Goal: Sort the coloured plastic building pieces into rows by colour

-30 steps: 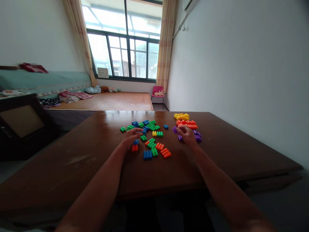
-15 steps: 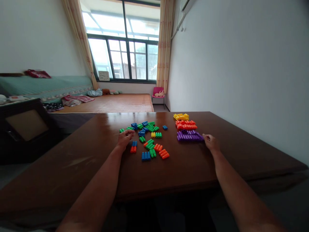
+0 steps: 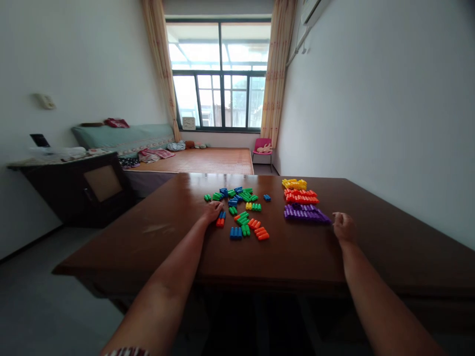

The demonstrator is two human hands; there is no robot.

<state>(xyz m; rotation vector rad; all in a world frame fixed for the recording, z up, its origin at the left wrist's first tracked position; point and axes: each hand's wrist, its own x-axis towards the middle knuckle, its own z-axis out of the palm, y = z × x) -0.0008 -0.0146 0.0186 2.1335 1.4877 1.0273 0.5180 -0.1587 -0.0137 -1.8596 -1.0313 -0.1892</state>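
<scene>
My left hand (image 3: 214,210) rests palm down on the table, fingers loosely spread and holding nothing that I can see. Just beside it lies a short blue-and-red piece of joined plastic blocks (image 3: 221,219). Blue and green blocks (image 3: 233,197) lie scattered beyond the fingertips. On the right, the thumb and fingers of my right hand (image 3: 344,228) are pinched at the tapering end of the purple blocks (image 3: 306,213), which form a long ribbed row. Behind that row are an orange-red group (image 3: 301,197) and a yellow group (image 3: 294,184).
Nearer me lie a blue piece (image 3: 236,233), a green piece (image 3: 245,230) and orange pieces (image 3: 261,233). A yellow-and-green piece (image 3: 254,206) and a lone blue piece (image 3: 267,198) are mid-table. The brown table (image 3: 282,262) stands near a white wall (image 3: 389,109).
The camera view has swung left, so everything sits farther right. The purple row's right end reaches farther out with my right hand. My left hand has lowered beside the blue-and-red piece.
</scene>
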